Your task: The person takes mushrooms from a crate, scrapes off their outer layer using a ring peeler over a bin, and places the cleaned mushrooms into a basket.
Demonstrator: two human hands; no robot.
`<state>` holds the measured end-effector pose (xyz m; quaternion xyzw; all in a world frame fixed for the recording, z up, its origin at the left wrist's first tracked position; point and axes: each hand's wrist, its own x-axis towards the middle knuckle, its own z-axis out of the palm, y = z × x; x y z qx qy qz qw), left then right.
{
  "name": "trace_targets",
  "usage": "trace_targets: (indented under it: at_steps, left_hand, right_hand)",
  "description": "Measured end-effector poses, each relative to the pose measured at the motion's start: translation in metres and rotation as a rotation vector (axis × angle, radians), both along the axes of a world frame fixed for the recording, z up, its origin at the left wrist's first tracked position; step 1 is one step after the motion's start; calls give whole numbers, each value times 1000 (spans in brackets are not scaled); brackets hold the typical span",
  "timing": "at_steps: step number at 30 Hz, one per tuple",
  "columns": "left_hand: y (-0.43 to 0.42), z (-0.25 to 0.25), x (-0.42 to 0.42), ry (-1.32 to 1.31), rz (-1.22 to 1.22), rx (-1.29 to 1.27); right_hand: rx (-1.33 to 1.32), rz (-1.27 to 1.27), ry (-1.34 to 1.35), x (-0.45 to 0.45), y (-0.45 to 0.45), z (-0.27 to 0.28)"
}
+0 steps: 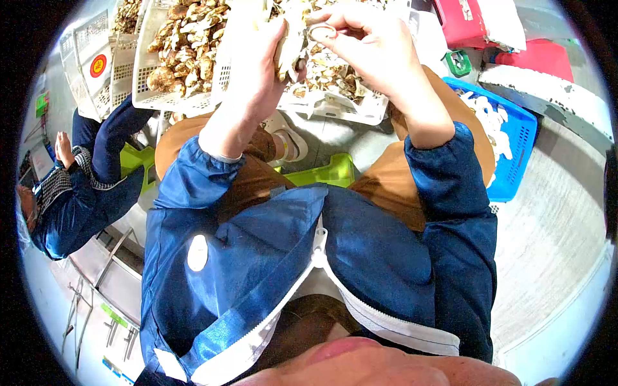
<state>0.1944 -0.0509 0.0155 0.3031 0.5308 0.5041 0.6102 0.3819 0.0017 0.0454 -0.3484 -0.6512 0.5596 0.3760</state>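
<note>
My left hand (254,87) is closed around a pale mushroom (291,48) at the top centre. Close beside it, my right hand (373,55) pinches a thin ring-shaped object (323,29) between thumb and fingers; whether it is a tool or a band is too small to tell. Under both hands lies a white crate (367,110) with mushroom pieces (335,80) in it. Another white crate (145,100), to the left, is heaped with brown mushrooms (190,48).
A blue basket (523,138) with white pieces stands to the right. Red containers (460,22) and a small green object (458,63) are at the upper right. A co-worker (84,193) sits at the left. Something lime green (325,172) lies between my legs.
</note>
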Motion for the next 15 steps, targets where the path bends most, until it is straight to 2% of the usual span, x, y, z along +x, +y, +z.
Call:
trace_targets:
  at_steps: [3, 4, 5, 6, 9, 11, 12, 14, 15]
  left_hand:
    - [-4, -9, -9, 272, -63, 124]
    - [0, -11, -10, 313, -77, 105]
    - [-2, -10, -9, 108, -42, 43]
    - [0, 12, 1, -91, 9, -25]
    - [-1, -3, -5, 227, -27, 156]
    - [-1, -27, -12, 521, -1, 355]
    - [-2, -26, -11, 551, -16, 377]
    - [-4, -18, -9, 307, -22, 175]
    - [-4, 5, -3, 31, -13, -47]
  right_hand:
    - [-219, -104, -103, 0, -1, 13]
    - [-191, -92, -117, 0, 0, 14]
    - [-163, -81, -132, 0, 1, 15]
    - [-135, -68, -147, 1, 2, 15]
    - [469, -30, -161, 0, 5, 0]
    - [334, -74, -145, -2, 2, 2]
    - [223, -100, -168, -3, 0, 7]
    - [60, -209, -135, -7, -6, 14]
    - [57, -278, -158, -6, -3, 14]
